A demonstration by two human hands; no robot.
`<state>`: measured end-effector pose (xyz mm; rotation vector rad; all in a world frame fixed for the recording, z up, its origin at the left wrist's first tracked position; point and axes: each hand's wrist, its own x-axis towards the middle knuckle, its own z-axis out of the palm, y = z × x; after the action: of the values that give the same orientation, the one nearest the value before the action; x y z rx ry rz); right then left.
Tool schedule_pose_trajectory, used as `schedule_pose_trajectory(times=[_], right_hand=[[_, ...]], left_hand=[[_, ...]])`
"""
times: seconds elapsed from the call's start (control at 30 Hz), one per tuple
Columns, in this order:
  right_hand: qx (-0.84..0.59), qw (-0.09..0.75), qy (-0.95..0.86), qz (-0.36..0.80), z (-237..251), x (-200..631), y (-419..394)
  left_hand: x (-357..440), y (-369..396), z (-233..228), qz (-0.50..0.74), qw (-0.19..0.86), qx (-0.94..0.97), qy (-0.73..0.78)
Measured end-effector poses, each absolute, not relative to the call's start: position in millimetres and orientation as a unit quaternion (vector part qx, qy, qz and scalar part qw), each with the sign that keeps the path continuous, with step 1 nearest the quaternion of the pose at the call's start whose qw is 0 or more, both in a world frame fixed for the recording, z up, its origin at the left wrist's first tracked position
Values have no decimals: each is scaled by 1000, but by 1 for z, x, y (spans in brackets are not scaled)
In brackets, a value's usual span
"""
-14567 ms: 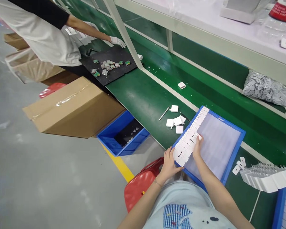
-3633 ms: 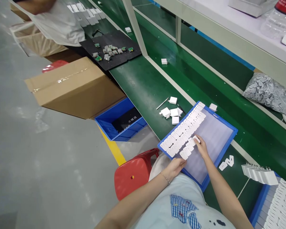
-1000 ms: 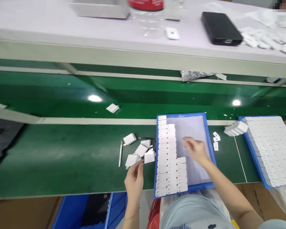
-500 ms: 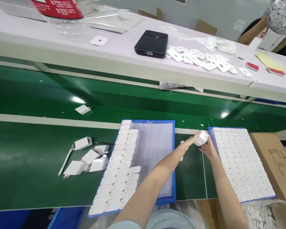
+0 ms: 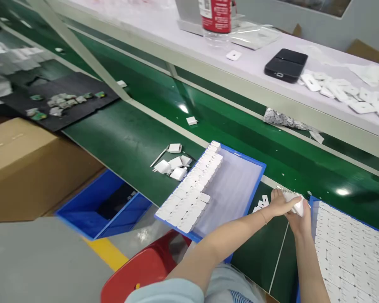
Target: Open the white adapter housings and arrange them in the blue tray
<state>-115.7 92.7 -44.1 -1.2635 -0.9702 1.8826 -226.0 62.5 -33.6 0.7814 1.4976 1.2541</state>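
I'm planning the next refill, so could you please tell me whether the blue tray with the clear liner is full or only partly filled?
Partly filled. The blue tray holds white parts only along its left side; the rest is bare liner.

white chargers (image 5: 292, 198) sit between both hands; left of them a blue tray (image 5: 257, 179) with a pale, perhaps faintly lilac liner, right of them another blue tray (image 5: 312, 202) of white pieces. dark green belt (image 5: 129, 143) beneath, red stool (image 5: 145, 273) nearer the body.
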Motion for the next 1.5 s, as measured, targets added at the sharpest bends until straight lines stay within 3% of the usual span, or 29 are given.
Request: schedule_pose_trajectory(times=[0.13, 0.43, 0.6, 0.8, 0.97, 1.17, 1.5], right_hand=[[-404, 254, -406, 779, -36, -185, 91], [-267, -90, -481, 831, -82, -344, 75], [-264, -160, -516, 799, -99, -384, 91], [-281, -174, -592, 735, -112, -401, 124], [-283, -99, -701, 647, -116, -394, 129], [-323, -21, -824, 465, -123, -392, 138], [-361, 17, -913, 188, -104, -396, 143]], left_hand=[[-273, 30, -23, 494, 424, 220, 726], [-357, -34, -51, 465, 322, -83, 820], [-360, -36, -65, 472, 329, -92, 812], [-357, -42, -68, 474, 333, -70, 812], [-351, -45, -67, 474, 312, -26, 823], [-350, -50, -75, 485, 294, 75, 820], [-347, -97, -75, 519, 292, 205, 777]])
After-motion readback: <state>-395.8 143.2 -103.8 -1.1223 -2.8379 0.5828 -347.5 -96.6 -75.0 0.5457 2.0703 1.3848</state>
